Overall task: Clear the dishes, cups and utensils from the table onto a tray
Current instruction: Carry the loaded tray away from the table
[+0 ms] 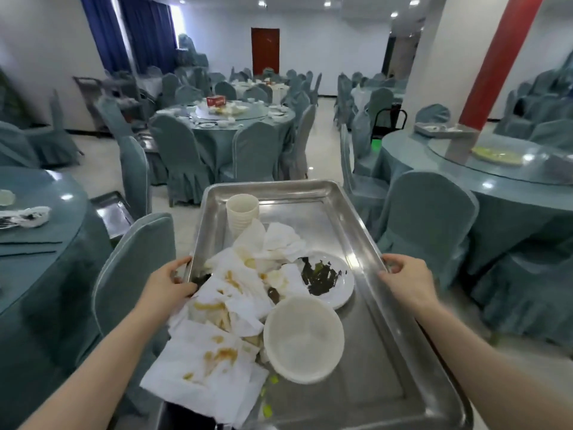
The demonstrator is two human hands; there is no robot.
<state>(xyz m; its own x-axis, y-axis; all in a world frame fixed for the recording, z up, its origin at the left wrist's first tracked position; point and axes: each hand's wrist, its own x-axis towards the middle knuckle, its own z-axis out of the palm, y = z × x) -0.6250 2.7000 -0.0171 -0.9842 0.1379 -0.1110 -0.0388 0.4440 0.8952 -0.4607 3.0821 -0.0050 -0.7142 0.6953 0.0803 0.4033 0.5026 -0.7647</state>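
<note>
1. A metal tray [366,231] was held out in front of the person, above the floor between the round tables.
2. The left hand [172,282] gripped the tray's left rim, fingers curled over the edge; the right hand [406,279] gripped the right rim the same way.
3. A stack of paper cups [242,214] stood upright in the tray's far left part.
4. Stained napkins [217,330] were heaped along the left side, spilling over the near rim.
5. A white plate [333,279] with dark green scraps lay mid-tray.
6. A white bowl [304,338] overlapped the plate's near edge.
7. The table on the left [46,259] held another dirty plate [26,217].
</note>
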